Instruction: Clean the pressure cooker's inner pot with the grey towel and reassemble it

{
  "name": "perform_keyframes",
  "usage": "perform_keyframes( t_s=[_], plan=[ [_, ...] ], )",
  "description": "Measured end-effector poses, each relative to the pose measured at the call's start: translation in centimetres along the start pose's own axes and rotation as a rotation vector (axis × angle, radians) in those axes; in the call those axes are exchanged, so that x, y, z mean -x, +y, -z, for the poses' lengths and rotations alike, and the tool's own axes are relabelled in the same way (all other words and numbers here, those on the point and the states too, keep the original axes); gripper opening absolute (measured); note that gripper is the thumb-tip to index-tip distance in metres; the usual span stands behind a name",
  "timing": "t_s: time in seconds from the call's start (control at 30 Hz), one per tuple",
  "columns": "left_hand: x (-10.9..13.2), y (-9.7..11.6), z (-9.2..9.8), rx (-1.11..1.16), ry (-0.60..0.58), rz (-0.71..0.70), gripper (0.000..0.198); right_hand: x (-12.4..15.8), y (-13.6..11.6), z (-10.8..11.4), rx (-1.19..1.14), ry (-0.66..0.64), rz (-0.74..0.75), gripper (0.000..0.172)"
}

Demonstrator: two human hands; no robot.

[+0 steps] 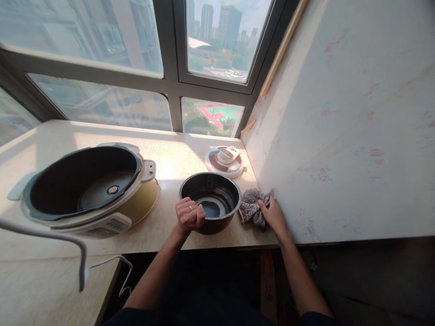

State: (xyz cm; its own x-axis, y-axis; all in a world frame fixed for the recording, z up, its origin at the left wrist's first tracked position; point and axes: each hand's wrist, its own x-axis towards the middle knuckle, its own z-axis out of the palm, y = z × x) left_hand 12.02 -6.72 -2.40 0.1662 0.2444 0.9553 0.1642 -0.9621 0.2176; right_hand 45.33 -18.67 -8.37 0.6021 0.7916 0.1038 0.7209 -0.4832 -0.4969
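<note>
A dark rice cooker inner pot [211, 224] sits on the stone-look counter. My left hand [190, 214] is closed over its left rim, thumb toward the inside. Water marks or a pale ring show at the pot's bottom, though I cannot tell if it holds liquid. Just right of the pot lies a crumpled, patterned grey-brown cloth [253, 207]. My right hand [273, 214] grips the cloth at its right side, close to the wall, with the fingertips partly hidden.
At left stands the open cooker body [144, 217], its cavity without the pot. A round lid [220, 170] with a white knob lies behind the pot. Windows [214, 83] close off the back, a flowered wall [340, 136] the right. A grey cord [81, 253] crosses the lower left.
</note>
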Motion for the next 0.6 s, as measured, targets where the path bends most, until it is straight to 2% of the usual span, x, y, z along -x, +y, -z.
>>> perform_keyframes(
  t_s=[0.17,0.37,0.47,0.6],
  plan=[
    [0.6,0.7,0.5,-0.011,-0.021,-0.025,0.04,1.8,-1.4,1.7,0.002,0.023,-0.063,0.091],
    [2.3,2.3,1.1,-0.06,-0.146,-0.028,0.037,3.3,-4.6,1.7,-0.247,0.087,0.15,0.079],
    [2.9,3.1,1.6,-0.08,-0.184,-0.023,0.037,4.1,-6.5,0.8,-0.396,0.009,0.203,0.073],
    [3.9,3.8,2.1,-0.095,-0.232,-0.01,0.038,4.7,-8.2,-1.4,-0.684,-0.157,0.122,0.066]
  ],
)
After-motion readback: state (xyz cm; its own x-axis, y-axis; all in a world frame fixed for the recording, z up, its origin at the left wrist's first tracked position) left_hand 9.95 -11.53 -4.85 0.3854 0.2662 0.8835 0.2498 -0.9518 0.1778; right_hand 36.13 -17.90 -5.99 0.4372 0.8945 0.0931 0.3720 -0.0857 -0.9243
